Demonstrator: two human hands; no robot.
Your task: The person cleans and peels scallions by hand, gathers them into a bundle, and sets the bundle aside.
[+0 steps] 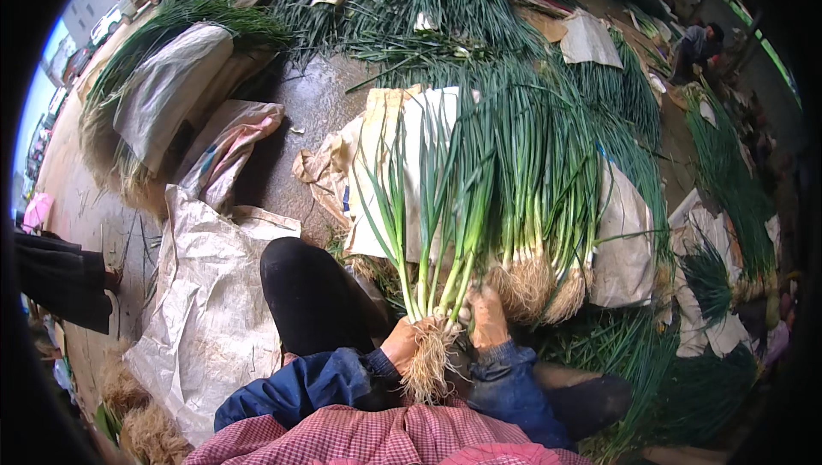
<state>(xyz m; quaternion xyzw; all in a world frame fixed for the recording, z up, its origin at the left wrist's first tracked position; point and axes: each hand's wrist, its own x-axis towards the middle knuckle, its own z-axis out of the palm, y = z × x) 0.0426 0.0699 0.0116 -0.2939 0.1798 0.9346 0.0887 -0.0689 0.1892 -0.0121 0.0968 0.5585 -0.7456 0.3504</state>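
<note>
Wet, dark concrete floor point(312, 101). Beyond the fingers, heaps of green onions point(531, 148) laid on pale sacks point(377, 165). Left of the fingers, a crumpled white sack point(214, 294) spread flat. Farther away, more onion bundles point(445, 2), scraps of cardboard point(591, 37) and grey sacks point(167, 88).

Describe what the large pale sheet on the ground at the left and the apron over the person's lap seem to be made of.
The large pale sheet looks like woven plastic sacking: dull off-white, stiffly creased and crumpled. The red-and-white checked apron looks like soft matte woven cloth, probably cotton, though the picture leaves that open. Above it, both hands hold a bunch of green onions with pale roots.
</note>
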